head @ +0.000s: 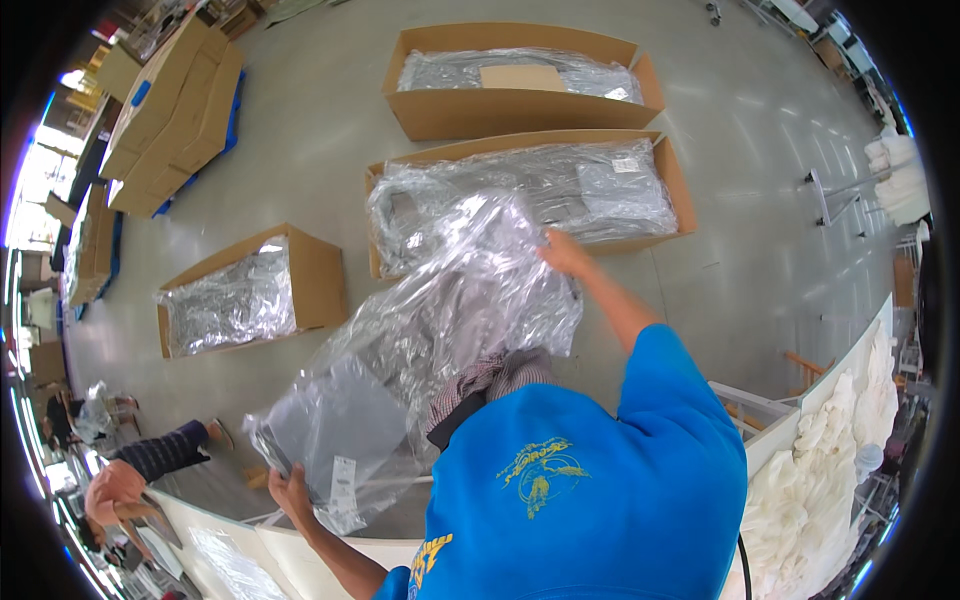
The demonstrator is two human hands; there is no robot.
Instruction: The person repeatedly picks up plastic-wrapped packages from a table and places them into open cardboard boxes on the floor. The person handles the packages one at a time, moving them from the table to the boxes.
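Note:
A large clear plastic bag (450,300) with a grey item inside stretches across the front of me, its upper end over the near side of a long open cardboard box (686,191). At the bag's lower left end, my left hand (291,491) grips the edge beside a flat grey panel (345,412) and a white label (343,484). Further up, my right hand (562,251) holds the bag's right side at the box's near edge. That box holds other plastic-wrapped items (615,187). My fingertips are partly hidden by the plastic.
Another filled carton (525,116) stands behind, and a smaller one (319,277) at left. Stacked cartons (169,120) sit on blue pallets. A person (116,487) bends at a table (217,547), lower left. White fabric pieces (795,487) lie on a table at right, near a wheeled rack (821,199).

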